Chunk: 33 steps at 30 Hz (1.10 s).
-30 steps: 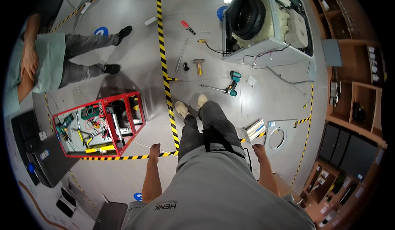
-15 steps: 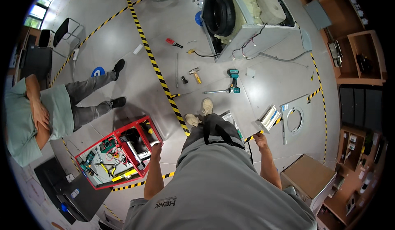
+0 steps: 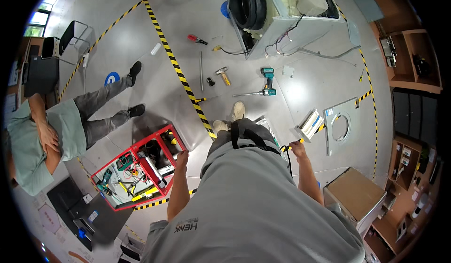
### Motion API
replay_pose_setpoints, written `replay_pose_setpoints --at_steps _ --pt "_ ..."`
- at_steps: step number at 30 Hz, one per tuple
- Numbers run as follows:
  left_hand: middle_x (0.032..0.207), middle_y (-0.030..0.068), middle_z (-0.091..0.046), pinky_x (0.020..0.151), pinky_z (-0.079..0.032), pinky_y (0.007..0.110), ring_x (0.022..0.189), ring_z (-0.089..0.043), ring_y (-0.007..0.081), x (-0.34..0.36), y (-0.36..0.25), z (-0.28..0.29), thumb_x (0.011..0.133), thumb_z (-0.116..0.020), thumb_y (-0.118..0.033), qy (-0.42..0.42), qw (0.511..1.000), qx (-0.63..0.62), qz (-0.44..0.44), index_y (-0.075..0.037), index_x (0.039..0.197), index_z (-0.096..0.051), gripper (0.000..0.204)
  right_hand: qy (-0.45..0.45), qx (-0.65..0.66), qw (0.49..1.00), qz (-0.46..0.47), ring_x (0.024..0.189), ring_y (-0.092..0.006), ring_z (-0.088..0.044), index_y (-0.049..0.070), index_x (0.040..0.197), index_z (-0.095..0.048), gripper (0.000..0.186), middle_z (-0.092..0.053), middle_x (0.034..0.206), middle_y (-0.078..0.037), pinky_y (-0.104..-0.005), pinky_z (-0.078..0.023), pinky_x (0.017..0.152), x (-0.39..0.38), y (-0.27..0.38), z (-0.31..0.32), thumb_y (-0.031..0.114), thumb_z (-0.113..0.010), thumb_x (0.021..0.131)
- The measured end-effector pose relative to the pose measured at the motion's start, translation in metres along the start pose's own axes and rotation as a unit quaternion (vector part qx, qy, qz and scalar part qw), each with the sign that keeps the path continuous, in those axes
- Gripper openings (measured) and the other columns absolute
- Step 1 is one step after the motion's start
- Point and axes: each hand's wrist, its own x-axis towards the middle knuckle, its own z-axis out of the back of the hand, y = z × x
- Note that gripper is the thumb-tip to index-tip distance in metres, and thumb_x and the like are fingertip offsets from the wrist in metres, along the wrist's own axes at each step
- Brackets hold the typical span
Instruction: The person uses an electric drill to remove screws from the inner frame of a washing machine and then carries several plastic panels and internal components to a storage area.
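My left hand [image 3: 182,159] hangs beside the right edge of a red toolbox [image 3: 164,188], its fingers curled in with nothing visible in them. In the toolbox lie a green drill [image 3: 107,174], a green multimeter [image 3: 124,162], pliers and a yellow level [image 3: 144,194]. On the other side of my body, my right hand [image 3: 297,149] is closed, fingers curled. A black cord [image 3: 289,162] loops close to its fingertips; whether the hand grips it is unclear. Just beyond this hand lies a white drawer-like part [image 3: 310,125], next to a grey panel with a round hole [image 3: 331,138].
On the floor ahead lie a teal cordless driver [image 3: 268,82], a hammer [image 3: 223,76], a metal rod [image 3: 201,70] and a red-handled tool [image 3: 197,39]. An opened washing machine [image 3: 293,37] stands beyond. A person [image 3: 56,141] stands at left. A cardboard box [image 3: 355,193] is at right.
The head view has shifted slightly. Both hands appear a little higher in the picture, and the left one now shows more apart from the toolbox. The floor tools remain in place.
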Motion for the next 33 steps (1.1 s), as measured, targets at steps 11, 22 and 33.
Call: replay_pose_setpoints --at_steps 11,22,33 --pt "0.099 0.0108 -0.062 0.082 -0.043 0.032 0.092 -0.056 0.0194 -0.011 -0.049 -0.031 0.086 -0.055 -0.025 -0.008 0.998 0.062 0.026 0.003 0.110 -0.061 0.038 -0.014 0.001 1.000 0.004 0.080 -0.0185 -0.057 -0.004 0.103 -0.063 0.035 -0.064 0.090 -0.011 -0.0316 -0.046 0.072 0.023 0.015 0.017 0.023 -0.065 0.081" --pt "0.108 0.0120 -0.061 0.086 -0.043 0.036 0.101 -0.056 0.0245 0.079 -0.073 -0.003 0.084 -0.054 -0.022 0.060 0.978 0.171 -0.106 0.004 0.115 -0.056 0.040 -0.096 -0.324 0.903 0.265 0.091 -0.0326 -0.062 0.004 0.094 -0.067 0.027 -0.065 0.092 -0.018 -0.0426 -0.049 0.080 0.020 -0.156 -0.052 0.018 -0.055 0.074" --pt "0.097 0.0070 -0.059 0.074 -0.044 0.035 0.086 -0.054 0.0166 0.110 -0.167 0.043 0.085 -0.057 -0.030 0.174 0.936 0.285 -0.109 0.000 0.119 -0.055 0.045 -0.134 0.078 0.987 -0.051 0.059 -0.0242 -0.052 -0.003 0.074 -0.062 0.037 -0.056 0.062 -0.018 -0.0396 -0.044 0.060 -0.156 -0.133 -0.208 0.034 -0.062 0.078"
